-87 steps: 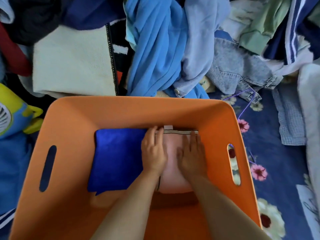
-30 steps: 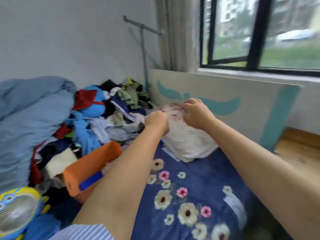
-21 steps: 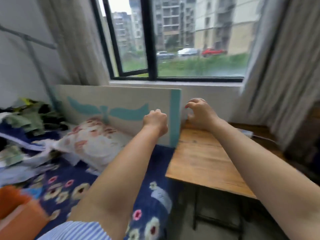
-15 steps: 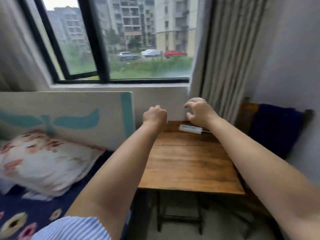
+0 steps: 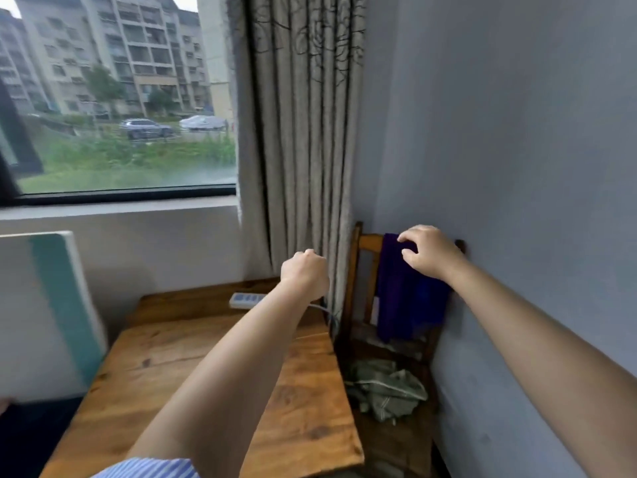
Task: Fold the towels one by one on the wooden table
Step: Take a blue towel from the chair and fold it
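Dark blue-purple towel (image 5: 406, 291), draped over top rail of wooden chair (image 5: 355, 270), hanging down chair back in one long panel, lower edge reaching near seat. Plain fabric, no pattern readable; slightly blurred. Chair pushed against grey wall (image 5: 517, 167), right of wooden surface (image 5: 172, 367).

Right hand (image 5: 427, 251) at top of towel, over chair rail. Grip partly open: fingers bent, spread, fingertips (image 5: 401, 238) at towel's upper edge, thumb lower on the cloth. Touching or just above, cannot tell; no clear pinch on fabric.

Left hand (image 5: 305, 274) raised above far edge of surface, grip closed into a fist, holding nothing visible. Apart from towel, left of chair. Blue-striped sleeve (image 5: 148, 469) at bottom of view.

Crumpled green-grey garment (image 5: 386, 388) on chair seat, below towel's hanging end. White power strip (image 5: 246, 300) at far edge of surface, cable trailing toward chair side. Patterned beige curtain (image 5: 303, 132) hanging behind surface and chair. Window (image 5: 113, 98) to left, showing apartment blocks, parked cars, grass. White board with teal stripe (image 5: 51, 305) standing against left side of surface.
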`<state>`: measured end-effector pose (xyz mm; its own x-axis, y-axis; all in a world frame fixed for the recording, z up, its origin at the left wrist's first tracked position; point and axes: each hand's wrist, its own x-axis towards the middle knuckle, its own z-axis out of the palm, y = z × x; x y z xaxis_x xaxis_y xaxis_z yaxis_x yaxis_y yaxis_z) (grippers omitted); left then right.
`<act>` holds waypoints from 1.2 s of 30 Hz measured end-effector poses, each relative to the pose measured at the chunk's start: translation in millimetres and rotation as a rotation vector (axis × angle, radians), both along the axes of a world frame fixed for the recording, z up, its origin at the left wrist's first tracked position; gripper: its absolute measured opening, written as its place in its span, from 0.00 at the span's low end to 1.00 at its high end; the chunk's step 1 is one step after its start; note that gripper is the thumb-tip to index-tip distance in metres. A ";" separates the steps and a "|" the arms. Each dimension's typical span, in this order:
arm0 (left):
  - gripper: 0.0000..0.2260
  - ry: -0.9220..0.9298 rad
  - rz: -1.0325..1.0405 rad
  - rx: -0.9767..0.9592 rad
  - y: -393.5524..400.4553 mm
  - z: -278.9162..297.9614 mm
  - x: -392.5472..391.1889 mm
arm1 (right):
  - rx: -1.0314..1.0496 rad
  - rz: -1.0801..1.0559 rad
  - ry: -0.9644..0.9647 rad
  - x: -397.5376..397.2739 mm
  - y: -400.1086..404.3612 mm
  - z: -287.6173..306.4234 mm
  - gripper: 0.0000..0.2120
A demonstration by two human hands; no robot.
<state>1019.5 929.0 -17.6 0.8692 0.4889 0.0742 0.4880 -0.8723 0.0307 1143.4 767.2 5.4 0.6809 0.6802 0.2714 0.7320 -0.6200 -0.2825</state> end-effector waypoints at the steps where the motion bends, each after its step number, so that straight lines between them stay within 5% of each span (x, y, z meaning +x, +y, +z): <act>1: 0.15 0.002 -0.016 0.001 5.6 -1.0 15.7 | 0.008 -0.028 -0.002 14.1 0.1 -0.3 0.16; 12: 0.14 0.048 -0.299 0.021 61.8 -14.6 191.4 | 0.011 -0.391 0.139 169.0 -3.6 -36.1 0.15; 19: 0.13 0.087 -0.398 -0.254 54.5 -59.0 278.0 | -0.022 -0.507 0.242 228.6 -14.6 -81.7 0.13; 26: 0.12 0.046 -0.325 -0.458 32.1 -85.5 363.7 | -0.086 -0.529 0.260 307.3 -12.3 -123.4 0.12; 33: 0.15 0.047 -0.272 -0.601 -2.1 -116.1 443.1 | -0.218 -0.298 -0.092 383.8 -4.5 -167.7 0.02; 36: 0.21 0.052 -0.243 -0.613 -15.0 -129.7 467.8 | -0.309 -0.226 -0.081 399.9 -0.8 -181.0 0.13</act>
